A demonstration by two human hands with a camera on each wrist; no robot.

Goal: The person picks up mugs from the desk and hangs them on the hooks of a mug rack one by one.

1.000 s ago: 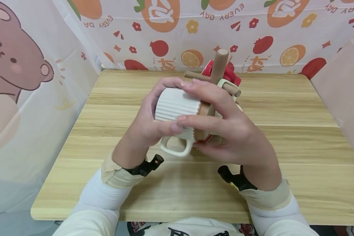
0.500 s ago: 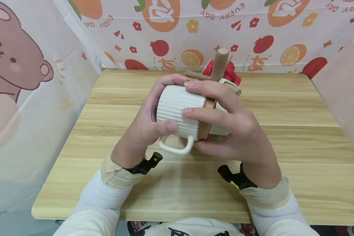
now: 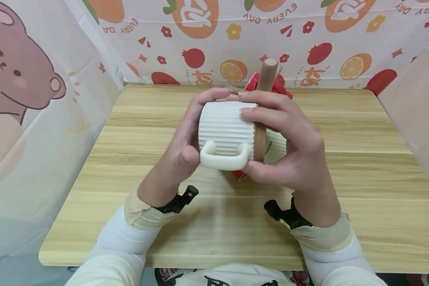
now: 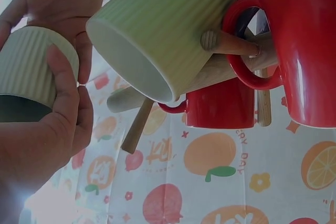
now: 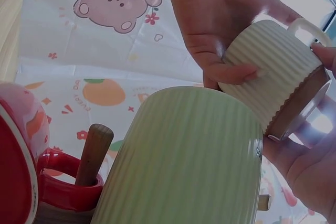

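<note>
A white ribbed mug (image 3: 228, 127) with a brown base band is held on its side between both hands. Its handle faces the wearer and the base points right. My left hand (image 3: 180, 147) grips it from the mouth side, fingers wrapped over the far side, thumb near the handle. On the base side my right hand (image 3: 304, 147) holds it with fingertips on top and thumb below. Right behind it stands a wooden mug rack (image 3: 267, 75) carrying a green ribbed mug (image 5: 189, 156) and red mugs (image 4: 310, 51). The hands hide much of the rack in the head view.
The rack's wooden pegs (image 4: 137, 127) stick out sideways near the hands. Below lies a wood-grain table (image 3: 214, 238). A fruit-printed cloth (image 3: 250, 39) hangs along the table's back edge, and a bear-printed sheet (image 3: 21, 71) hangs at the left.
The white mug has turned between the hands, its handle swinging up towards the wearer, and has shifted slightly right. The left thumb has left the mug's ribbed side; the right fingers have moved up.
</note>
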